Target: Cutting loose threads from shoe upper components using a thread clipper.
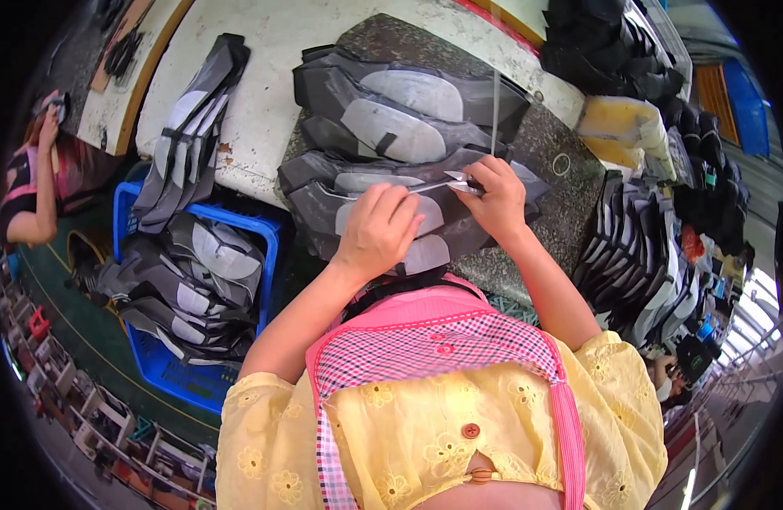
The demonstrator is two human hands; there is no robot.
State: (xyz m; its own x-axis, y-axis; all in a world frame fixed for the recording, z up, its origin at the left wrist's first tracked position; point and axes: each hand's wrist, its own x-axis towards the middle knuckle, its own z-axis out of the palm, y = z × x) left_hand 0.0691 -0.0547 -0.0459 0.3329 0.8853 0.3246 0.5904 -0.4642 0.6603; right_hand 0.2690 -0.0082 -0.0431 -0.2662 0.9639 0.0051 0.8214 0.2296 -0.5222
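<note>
Dark grey shoe-upper pieces (pixel 391 127) with pale grey patches lie overlapping on the worktable in front of me. My right hand (pixel 497 197) is closed around small metal snips (pixel 464 183), whose blades point left over the edge of a near piece. Just left of them, my left hand (pixel 378 229) is closed, its fingertips pinching at the edge of a near shoe-upper piece (pixel 427 212). A thin pale line, perhaps thread or the piece's edge, runs between the two hands; it is too fine to tell.
A blue crate (pixel 206 393) of similar pieces stands at the left, with a stack (pixel 187 140) on the table corner above it. More stacked pieces (pixel 631 246) are on the right, near a yellow bundle (pixel 622 132) in clear plastic. Another person (pixel 41 183) sits far left.
</note>
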